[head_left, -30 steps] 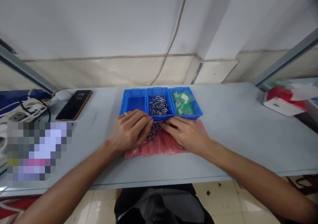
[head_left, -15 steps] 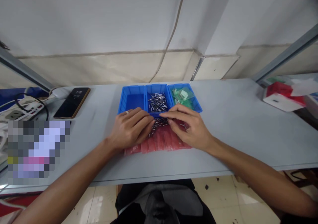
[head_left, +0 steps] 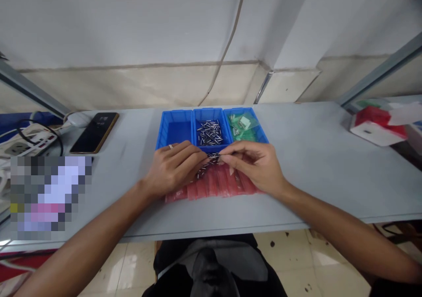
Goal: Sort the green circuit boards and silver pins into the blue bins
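Observation:
A thin metal pin [head_left: 214, 156] spans the gap between my two hands, its ends at the fingertips. My left hand [head_left: 176, 165] has its fingers curled together and pinches at the pin's left side; a ring is on one finger. Thumb and forefinger of my right hand [head_left: 259, 165] pinch at the other end. Loose metal pins [head_left: 202, 170] lie in a heap under the hands, partly hidden by them. Just below, a row of red plastic bags [head_left: 214, 185] lies on the table. More metal pins [head_left: 210, 133] fill the bottom of the middle blue bin [head_left: 212, 148].
The left blue bin [head_left: 174, 114] shows its bare floor; the right blue bin [head_left: 262, 132] holds green bags [head_left: 244, 128]. Leftward on the grey table [head_left: 329, 165] are a phone [head_left: 95, 132], a power strip [head_left: 29, 143] and a pixelated patch. A red and white box [head_left: 376, 132] stands right.
My right hand's fingertips have closed in toward the left hand's, and a pin now shows between them. The view has tilted slightly.

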A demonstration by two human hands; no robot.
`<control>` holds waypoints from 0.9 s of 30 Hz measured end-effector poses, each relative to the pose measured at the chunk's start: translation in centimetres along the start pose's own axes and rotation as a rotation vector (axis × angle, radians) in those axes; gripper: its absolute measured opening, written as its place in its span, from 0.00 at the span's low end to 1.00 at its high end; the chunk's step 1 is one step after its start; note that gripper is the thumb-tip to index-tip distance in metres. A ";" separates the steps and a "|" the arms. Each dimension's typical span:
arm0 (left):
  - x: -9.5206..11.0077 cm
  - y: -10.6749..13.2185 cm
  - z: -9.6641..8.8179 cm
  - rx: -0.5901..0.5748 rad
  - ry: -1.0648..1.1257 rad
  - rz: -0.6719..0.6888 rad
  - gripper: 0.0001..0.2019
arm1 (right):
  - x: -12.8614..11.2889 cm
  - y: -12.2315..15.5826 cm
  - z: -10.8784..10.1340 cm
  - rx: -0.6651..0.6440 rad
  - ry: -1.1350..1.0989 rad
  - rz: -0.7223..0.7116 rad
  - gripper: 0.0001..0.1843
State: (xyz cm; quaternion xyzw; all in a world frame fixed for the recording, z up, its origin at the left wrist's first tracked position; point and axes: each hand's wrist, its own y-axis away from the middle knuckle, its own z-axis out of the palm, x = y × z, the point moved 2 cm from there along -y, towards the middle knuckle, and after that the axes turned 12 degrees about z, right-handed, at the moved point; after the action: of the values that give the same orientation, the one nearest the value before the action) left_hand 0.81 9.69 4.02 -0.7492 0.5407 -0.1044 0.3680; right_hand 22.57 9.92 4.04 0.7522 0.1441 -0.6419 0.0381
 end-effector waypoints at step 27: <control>-0.6 0.1 0.0 -0.024 -0.045 -0.080 0.02 | 1.5 -0.2 -0.1 -0.142 0.966 -0.540 0.17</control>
State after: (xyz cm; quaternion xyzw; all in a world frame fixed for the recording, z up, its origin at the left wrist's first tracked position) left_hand 0.50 10.17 4.09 -0.7768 0.5030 -0.0960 0.3666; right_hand 22.78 10.39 2.58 0.8929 0.3755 -0.2000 -0.1475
